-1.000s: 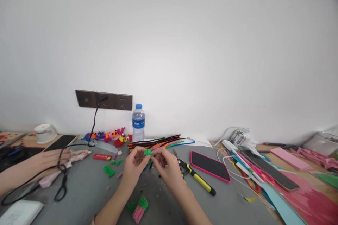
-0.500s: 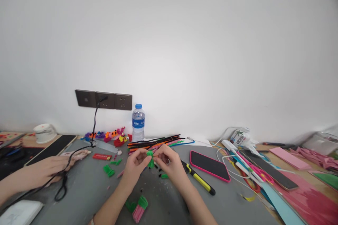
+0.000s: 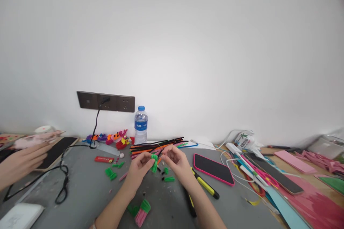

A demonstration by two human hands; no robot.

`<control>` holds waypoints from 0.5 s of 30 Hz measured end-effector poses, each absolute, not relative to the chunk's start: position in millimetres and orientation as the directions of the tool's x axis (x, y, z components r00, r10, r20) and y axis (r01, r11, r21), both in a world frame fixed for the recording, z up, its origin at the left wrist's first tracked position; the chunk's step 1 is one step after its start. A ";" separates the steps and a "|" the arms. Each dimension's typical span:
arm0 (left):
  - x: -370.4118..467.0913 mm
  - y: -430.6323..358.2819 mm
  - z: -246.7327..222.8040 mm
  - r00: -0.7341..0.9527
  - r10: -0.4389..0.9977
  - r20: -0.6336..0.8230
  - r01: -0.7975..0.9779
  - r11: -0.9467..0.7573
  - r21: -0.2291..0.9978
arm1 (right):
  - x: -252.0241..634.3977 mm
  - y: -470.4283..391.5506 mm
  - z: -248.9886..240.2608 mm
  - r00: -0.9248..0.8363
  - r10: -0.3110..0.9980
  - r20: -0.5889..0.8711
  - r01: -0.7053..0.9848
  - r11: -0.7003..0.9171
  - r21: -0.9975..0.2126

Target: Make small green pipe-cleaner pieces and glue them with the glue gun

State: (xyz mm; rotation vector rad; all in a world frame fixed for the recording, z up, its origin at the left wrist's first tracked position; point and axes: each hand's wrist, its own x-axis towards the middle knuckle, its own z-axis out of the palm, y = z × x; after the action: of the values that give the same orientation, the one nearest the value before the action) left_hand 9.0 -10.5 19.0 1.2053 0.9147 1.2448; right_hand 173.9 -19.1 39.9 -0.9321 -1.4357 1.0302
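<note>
Between the thumb and fingers of my left hand (image 3: 136, 172) is a small bundle of fuzzy green pipe cleaner (image 3: 154, 165). My right hand (image 3: 177, 164) is a little to the right of it, thumb and fingertips pinched together; anything between them is too small to make out. Under and around my hands are more green pipe cleaner pieces (image 3: 169, 179) and tiny black bits. A pink and green pipe cleaner piece (image 3: 142, 213) lies nearer me, beside my left forearm. Behind my hands is a pile of loose pipe cleaners (image 3: 158, 145) in black, orange, pink and green.
A yellow-and-black utility knife (image 3: 205, 185) and a pink-edged phone (image 3: 213, 169) lie to the right. A water bottle (image 3: 141, 125) stands by the wall. On the left are another person's hand (image 3: 27, 159), a black cable (image 3: 64, 179) and a white box (image 3: 21, 216).
My right hand has come slightly away from the green pipe cleaner, which stays in my left hand. At the left, the other person's hand has moved left and off the cable.
</note>
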 end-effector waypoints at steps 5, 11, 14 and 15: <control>10.3 -11.0 17.5 0.131 0.990 0.056 -0.247 -0.023 0.969 | 171.9 -19.7 38.9 -0.147 0.944 0.294 -0.004 0.297 -0.955; 8.7 -9.6 15.0 0.134 0.989 0.069 -0.253 -0.033 0.967 | 166.4 -18.1 32.8 -0.182 0.942 0.282 0.035 0.292 -0.956; 8.5 -8.7 13.9 0.141 0.988 0.064 -0.251 -0.027 0.968 | 164.7 -19.4 32.6 -0.166 0.942 0.293 0.100 0.312 -0.945; 8.7 -8.5 13.5 0.136 0.989 0.055 -0.251 -0.019 0.968 | 164.5 -19.8 33.2 -0.158 0.942 0.295 0.112 0.314 -0.943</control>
State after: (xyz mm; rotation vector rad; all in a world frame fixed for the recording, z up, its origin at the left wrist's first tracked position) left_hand 8.7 -8.5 13.5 1.1128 0.9036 1.2400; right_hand 164.5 -19.8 33.2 -0.9999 -1.5425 1.0035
